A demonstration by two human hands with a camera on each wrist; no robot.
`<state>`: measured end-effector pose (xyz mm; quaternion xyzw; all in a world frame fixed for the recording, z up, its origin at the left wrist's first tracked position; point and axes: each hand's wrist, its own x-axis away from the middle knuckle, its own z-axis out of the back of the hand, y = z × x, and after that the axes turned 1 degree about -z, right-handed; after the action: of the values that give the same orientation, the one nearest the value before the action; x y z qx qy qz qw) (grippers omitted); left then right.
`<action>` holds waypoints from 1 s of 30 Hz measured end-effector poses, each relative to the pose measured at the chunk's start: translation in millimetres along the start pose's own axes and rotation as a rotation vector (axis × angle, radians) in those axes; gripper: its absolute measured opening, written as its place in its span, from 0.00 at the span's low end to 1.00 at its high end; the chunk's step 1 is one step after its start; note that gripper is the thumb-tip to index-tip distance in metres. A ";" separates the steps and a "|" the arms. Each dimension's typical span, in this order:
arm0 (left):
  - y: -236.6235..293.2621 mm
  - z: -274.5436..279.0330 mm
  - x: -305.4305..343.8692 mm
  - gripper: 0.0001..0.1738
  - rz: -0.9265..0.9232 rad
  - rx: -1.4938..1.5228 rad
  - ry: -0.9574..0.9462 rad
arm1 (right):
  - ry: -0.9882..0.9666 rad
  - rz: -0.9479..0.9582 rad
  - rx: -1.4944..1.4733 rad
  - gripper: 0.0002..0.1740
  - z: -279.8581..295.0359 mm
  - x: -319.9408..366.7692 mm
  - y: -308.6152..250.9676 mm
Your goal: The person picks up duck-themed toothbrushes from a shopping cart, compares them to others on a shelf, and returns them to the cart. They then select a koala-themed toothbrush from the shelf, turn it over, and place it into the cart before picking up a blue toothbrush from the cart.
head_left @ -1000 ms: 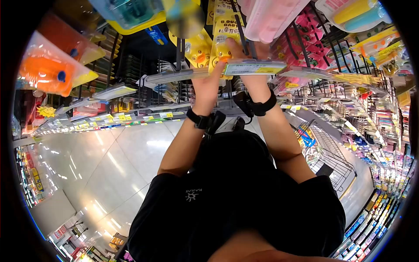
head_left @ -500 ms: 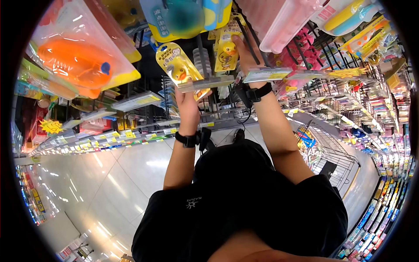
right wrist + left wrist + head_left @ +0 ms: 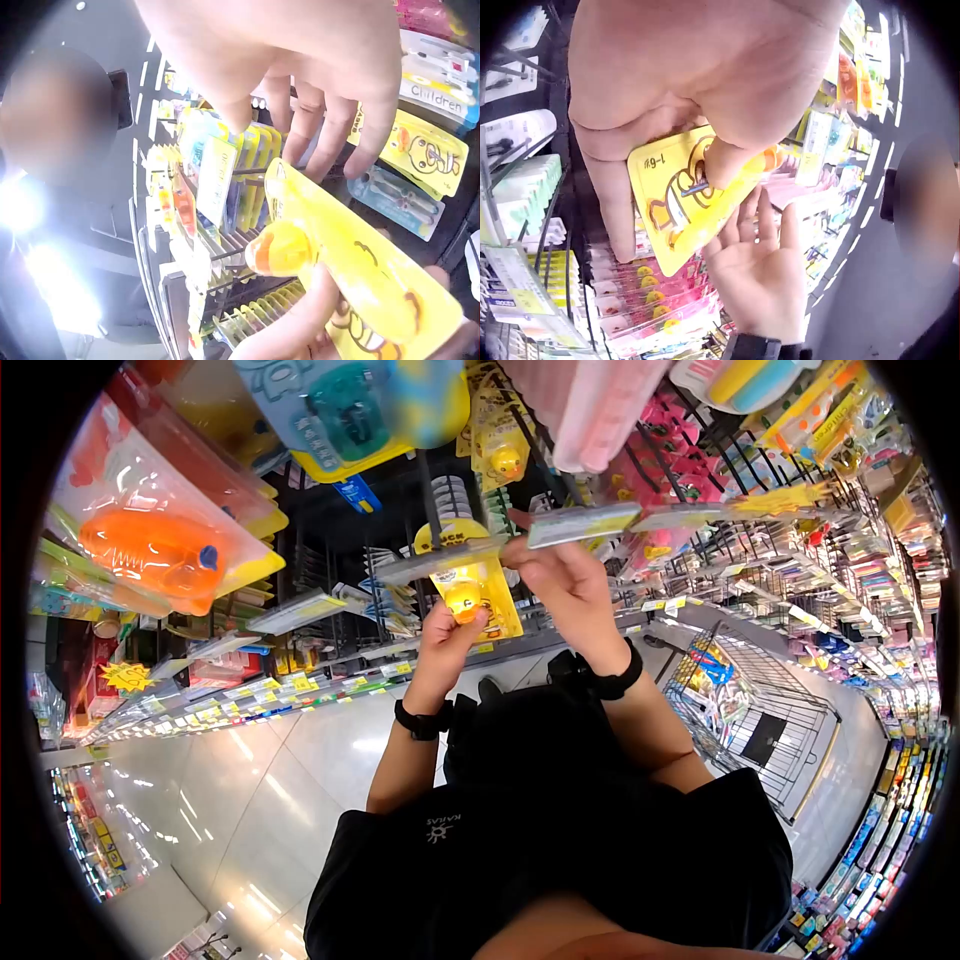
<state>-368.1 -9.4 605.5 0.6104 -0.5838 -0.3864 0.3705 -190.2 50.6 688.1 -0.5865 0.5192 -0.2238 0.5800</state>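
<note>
A yellow carded pack with a small duck-shaped item under clear plastic is held upright in my left hand, thumb across its front. The left wrist view shows the flat side of this pack, printed with a cartoon duck; the fingers are behind it. My right hand is beside the pack's upper right edge, by a price tag holder, fingers loosely bent with nothing held. In the right wrist view the right fingers hang just beyond the pack's end. A similar duck pack hangs behind.
Metal display hooks with price holders jut toward me. A blue-and-yellow pack, an orange item in clear packaging and pink packs hang around the hands. A wire shopping cart stands at right, with goods inside.
My left hand has drawn one duck pack down and toward my body, from among the hooks. The right hand has come away from the other duck pack, which still hangs.
</note>
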 end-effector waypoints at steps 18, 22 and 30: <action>56.9 -62.7 -48.8 0.28 -0.260 -0.376 -0.298 | 0.186 0.068 0.007 0.17 61.3 -31.8 -19.9; 65.6 -60.7 -55.7 0.22 -0.355 -0.019 -0.295 | 0.128 0.086 0.081 0.16 63.4 -36.2 -18.5; 70.6 -76.3 -77.5 0.11 -0.424 -0.440 -0.020 | 0.073 0.036 0.224 0.14 50.6 -33.8 -13.5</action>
<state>-330.8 65.0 704.8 0.6197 -0.3494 -0.5784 0.3991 -153.9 99.7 700.4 -0.4998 0.5224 -0.2912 0.6265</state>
